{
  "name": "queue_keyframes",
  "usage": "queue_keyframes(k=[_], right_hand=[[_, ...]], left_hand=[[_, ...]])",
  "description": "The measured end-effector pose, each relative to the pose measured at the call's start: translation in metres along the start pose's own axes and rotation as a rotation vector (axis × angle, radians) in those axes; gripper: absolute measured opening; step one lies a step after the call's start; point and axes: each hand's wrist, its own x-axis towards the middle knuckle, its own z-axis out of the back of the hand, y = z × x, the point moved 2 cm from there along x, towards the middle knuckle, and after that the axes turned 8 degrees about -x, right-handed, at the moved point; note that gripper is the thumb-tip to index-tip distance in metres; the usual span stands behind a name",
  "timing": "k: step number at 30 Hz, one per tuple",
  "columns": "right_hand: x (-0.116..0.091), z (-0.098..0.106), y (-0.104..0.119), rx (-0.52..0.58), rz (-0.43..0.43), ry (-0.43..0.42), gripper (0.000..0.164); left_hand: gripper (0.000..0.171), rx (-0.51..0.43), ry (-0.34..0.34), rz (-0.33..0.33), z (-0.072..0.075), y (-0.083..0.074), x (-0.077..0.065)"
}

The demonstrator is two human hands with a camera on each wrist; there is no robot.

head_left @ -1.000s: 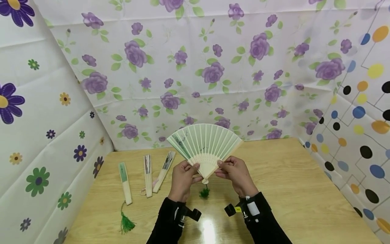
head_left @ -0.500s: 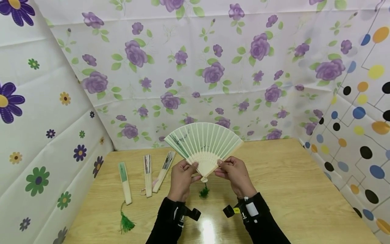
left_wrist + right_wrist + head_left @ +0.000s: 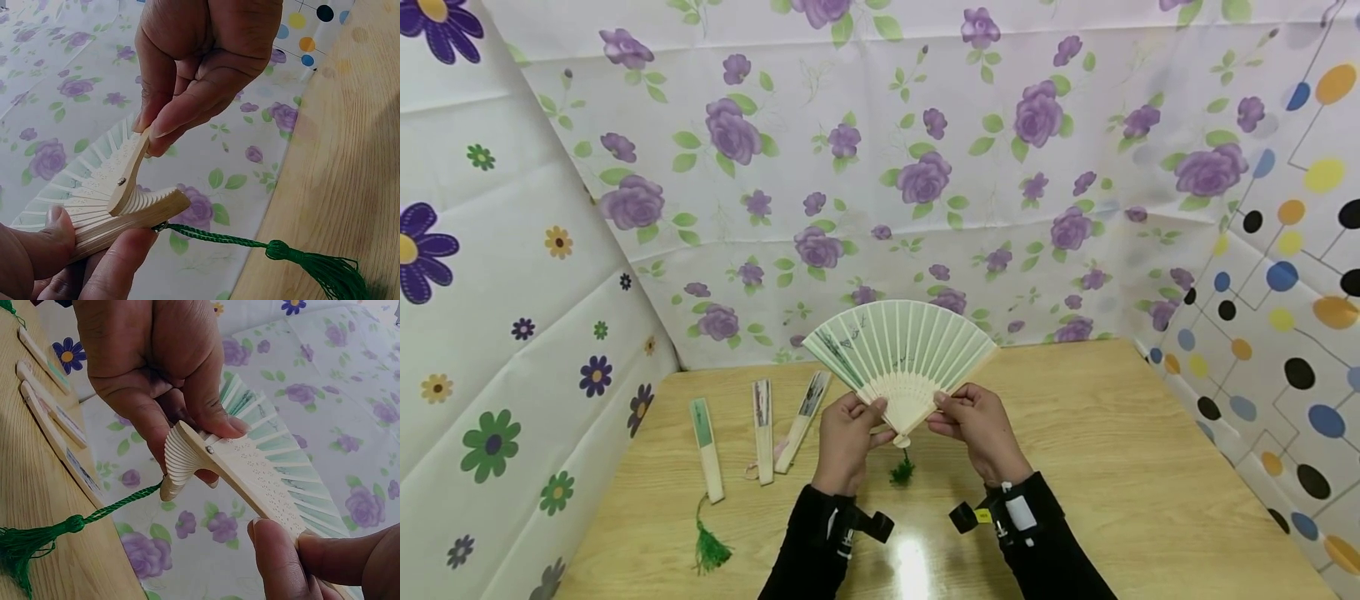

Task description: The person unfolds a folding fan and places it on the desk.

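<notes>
Pale green and cream, an unfolded slatted fan [image 3: 901, 346] is held above the light wood-grain surface [image 3: 1150, 467], between the left hand [image 3: 846, 442] and the right hand [image 3: 985, 427]; the fingers of each pinch its ribs at one side. A dark green cord tassel [image 3: 902, 472] hangs at its narrow end. Farther left lie three folded cream fans [image 3: 764, 442].

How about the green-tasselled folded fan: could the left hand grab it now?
Probably not: the left hand is holding the open fan, and two other folded fans lie in between.
</notes>
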Motion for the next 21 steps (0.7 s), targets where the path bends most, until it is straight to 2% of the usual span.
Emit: queue_keyframes(k=[9, 21], right_hand=[[0.0029, -0.0025, -0.0038, 0.053, -0.003, -0.027, 0.011], [0.003, -0.0046, -0.0024, 0.078, -0.003, -0.049, 0.013]], left_hand=[[0.023, -0.008, -0.019, -0.028, 0.0011, -0.001, 0.0006], [0.029, -0.007, -0.015, -0.051, -0.0001, -0.0017, -0.0003]])
